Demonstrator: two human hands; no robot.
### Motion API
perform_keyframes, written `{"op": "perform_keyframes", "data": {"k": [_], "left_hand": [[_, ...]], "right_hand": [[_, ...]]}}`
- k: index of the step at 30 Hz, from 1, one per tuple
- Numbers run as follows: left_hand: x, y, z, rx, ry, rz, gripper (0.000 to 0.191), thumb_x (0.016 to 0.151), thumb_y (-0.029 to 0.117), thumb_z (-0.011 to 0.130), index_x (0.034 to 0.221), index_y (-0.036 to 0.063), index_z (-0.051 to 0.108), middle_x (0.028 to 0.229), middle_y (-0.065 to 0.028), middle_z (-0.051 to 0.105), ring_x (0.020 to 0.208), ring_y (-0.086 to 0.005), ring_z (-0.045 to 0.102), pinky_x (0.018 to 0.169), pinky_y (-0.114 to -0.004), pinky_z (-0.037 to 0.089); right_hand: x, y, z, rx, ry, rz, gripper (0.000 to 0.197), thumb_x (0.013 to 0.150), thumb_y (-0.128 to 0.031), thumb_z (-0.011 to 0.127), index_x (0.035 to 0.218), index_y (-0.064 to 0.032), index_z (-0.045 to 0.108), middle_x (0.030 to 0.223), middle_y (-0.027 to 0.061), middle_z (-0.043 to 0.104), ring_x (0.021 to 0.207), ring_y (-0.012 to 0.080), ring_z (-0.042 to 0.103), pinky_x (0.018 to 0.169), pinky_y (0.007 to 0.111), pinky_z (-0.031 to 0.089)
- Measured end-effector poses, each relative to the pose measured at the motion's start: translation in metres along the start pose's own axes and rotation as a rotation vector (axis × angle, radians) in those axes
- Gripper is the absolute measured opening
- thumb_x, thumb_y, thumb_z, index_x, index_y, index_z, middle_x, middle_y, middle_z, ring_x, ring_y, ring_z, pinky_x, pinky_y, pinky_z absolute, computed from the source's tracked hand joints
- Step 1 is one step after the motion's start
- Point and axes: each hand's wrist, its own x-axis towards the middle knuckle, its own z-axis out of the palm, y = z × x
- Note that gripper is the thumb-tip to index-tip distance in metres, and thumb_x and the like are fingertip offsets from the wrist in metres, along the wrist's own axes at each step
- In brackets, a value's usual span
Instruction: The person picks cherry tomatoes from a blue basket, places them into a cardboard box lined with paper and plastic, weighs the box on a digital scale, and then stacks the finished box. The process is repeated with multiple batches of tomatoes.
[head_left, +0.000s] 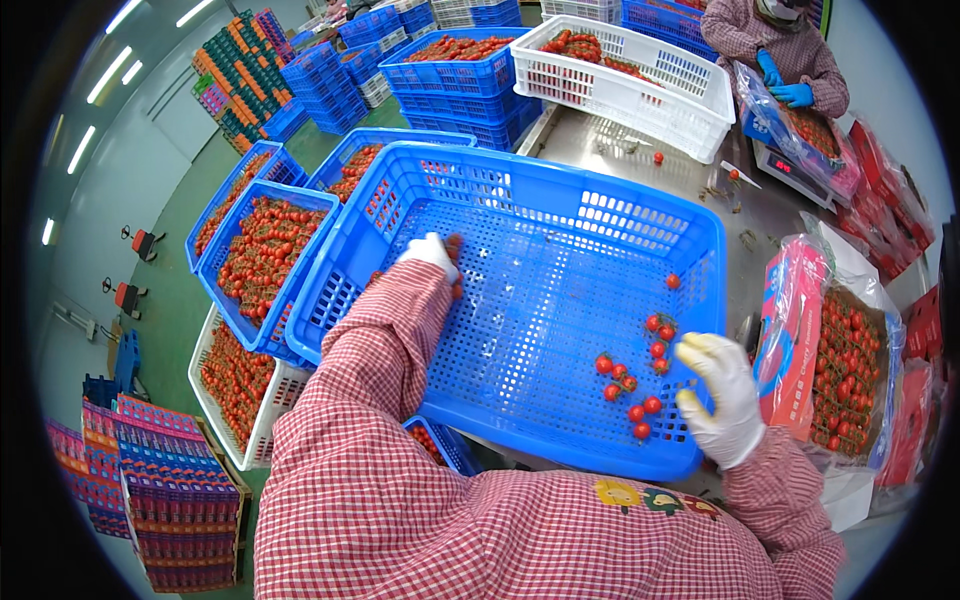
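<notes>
A large blue plastic crate (517, 300) lies before me, with a perforated floor. My left hand (433, 253), in a white glove, is inside its left part, with a few blurred cherry tomatoes (454, 246) in its curled fingers. Part of that bunch is hidden by the glove, and another tomato shows beside my sleeve. At the crate's right end, my gloved right hand (720, 397) has thumb and fingers spread, with nothing between them. Close to it, small bunches of cherry tomatoes (619, 373) rest on the crate floor.
Tomato-filled crates (271, 255) stand at left. A white crate (630, 97) sits on the steel table (667, 187). At right is an open carton (796, 330) of cherry tomatoes. Beyond, a co-worker with blue gloves (791, 91) handles a carton on a scale (787, 171).
</notes>
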Motion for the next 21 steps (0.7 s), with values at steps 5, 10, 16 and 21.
{"op": "perform_keyframes", "data": {"k": [5, 10, 16, 21], "left_hand": [[-0.048, 0.037, -0.001, -0.095, -0.051, 0.381, 0.057, 0.078, 0.013, 0.07, 0.131, 0.0071, 0.049, 0.12, -0.0172, 0.059, 0.11, -0.0308, 0.062, 0.092, -0.038, 0.053], [-0.094, 0.058, 0.013, -1.022, -0.555, 0.873, 0.047, 0.089, 0.012, 0.064, 0.132, 0.0044, 0.048, 0.112, -0.0132, 0.061, 0.104, -0.0212, 0.06, 0.094, -0.035, 0.048], [-0.052, 0.049, 0.039, -0.001, 0.106, 0.794, 0.06, 0.087, 0.05, 0.063, 0.118, -0.0019, 0.058, 0.117, -0.0264, 0.059, 0.108, -0.0407, 0.058, 0.092, -0.046, 0.049], [-0.06, 0.04, 0.088, 0.484, -0.074, 0.878, 0.065, 0.079, 0.042, 0.075, 0.123, 0.0031, 0.047, 0.113, -0.0166, 0.058, 0.108, -0.0321, 0.059, 0.086, -0.043, 0.052]], "right_hand": [[0.032, -0.019, 0.082, 0.716, -0.091, 0.444, 0.051, 0.085, -0.009, 0.065, 0.134, -0.0026, 0.051, 0.127, 0.0175, 0.059, 0.118, 0.0283, 0.056, 0.1, 0.038, 0.045], [0.051, -0.012, 0.125, 1.659, -0.141, 0.765, 0.072, 0.094, -0.035, 0.063, 0.15, -0.0077, 0.026, 0.145, 0.0196, 0.041, 0.127, 0.0316, 0.05, 0.102, 0.048, 0.044], [0.034, 0.002, 0.086, 1.844, -0.048, 0.614, 0.07, 0.093, -0.045, 0.061, 0.144, -0.0054, 0.035, 0.126, 0.0212, 0.057, 0.105, 0.0329, 0.063, 0.086, 0.045, 0.054], [-0.001, 0.007, 0.024, 2.038, 0.191, 0.635, 0.075, 0.092, -0.052, 0.057, 0.148, -0.0079, 0.033, 0.121, 0.0162, 0.06, 0.102, 0.0285, 0.062, 0.082, 0.041, 0.053]]}}
